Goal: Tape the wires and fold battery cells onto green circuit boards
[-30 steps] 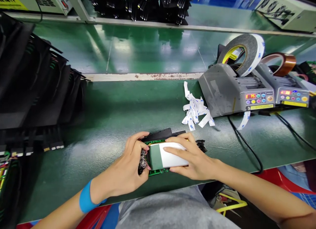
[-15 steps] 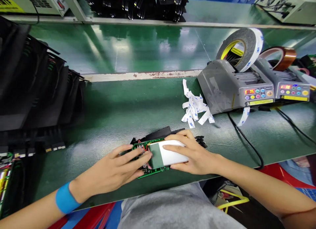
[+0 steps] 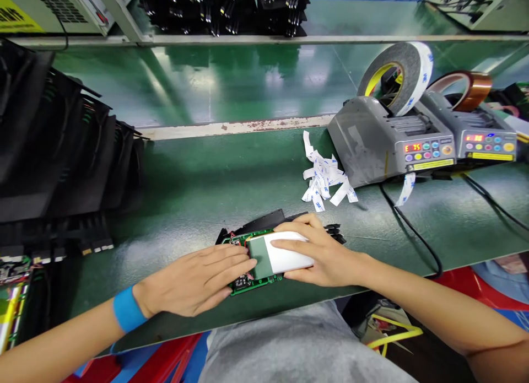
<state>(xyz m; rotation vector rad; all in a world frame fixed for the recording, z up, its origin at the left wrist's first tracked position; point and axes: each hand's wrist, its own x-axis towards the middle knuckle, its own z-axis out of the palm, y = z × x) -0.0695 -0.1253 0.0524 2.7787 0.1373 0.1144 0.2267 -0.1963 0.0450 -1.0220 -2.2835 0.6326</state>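
Note:
A green circuit board (image 3: 248, 287) lies near the table's front edge. On top of it sits a flat white and grey-green battery pack (image 3: 285, 259), with thin red wires at its left end. My right hand (image 3: 324, 256) grips the pack's right part, its thumb at the near side and fingers across the top and far side. My left hand (image 3: 202, 275) lies flat with fingers stretched together over the board's left end, fingertips touching the pack's left edge. Behind the board is a black panel piece (image 3: 260, 222), partly hidden by my right hand.
White tape strips (image 3: 324, 176) lie in a heap beyond my hands. Two grey tape dispensers (image 3: 363, 146) (image 3: 487, 132) stand at the right, with cables trailing over the table. Black panels (image 3: 53, 151) are stacked at the left, and a shelf edge (image 3: 239, 128) runs along the back.
My left hand has flattened, its fingers drawing together from a spread pose over the wires. My right hand keeps its grip on the battery pack. The view has shifted slightly.

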